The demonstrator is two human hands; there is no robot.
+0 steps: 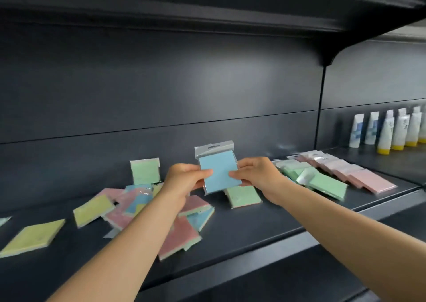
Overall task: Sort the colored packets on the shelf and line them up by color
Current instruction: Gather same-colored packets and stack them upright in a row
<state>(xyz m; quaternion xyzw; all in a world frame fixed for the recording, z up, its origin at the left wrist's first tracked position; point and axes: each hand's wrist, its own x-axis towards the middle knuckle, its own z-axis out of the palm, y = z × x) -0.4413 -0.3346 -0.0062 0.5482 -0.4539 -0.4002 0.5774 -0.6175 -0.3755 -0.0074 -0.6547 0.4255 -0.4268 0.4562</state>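
A blue packet [217, 171] in a clear sleeve is held upright above the dark shelf [265, 223]. My left hand [182, 182] pinches its left edge and my right hand [255, 175] pinches its right edge. Under and left of my hands lies a mixed heap of pink, blue and yellow packets [136, 205]. A green packet [244, 197] lies flat just below the blue one, and another green packet [145, 171] leans on the back wall. At the right run a row of green packets [322, 183] and a row of pink packets [359, 175].
Two yellow packets [34, 237] lie apart at the shelf's left. White tubes with yellow caps [396, 131] stand on the neighbouring shelf at the far right. An upper shelf [207, 6] overhangs the work area. The shelf's front lip [253, 255] runs below my forearms.
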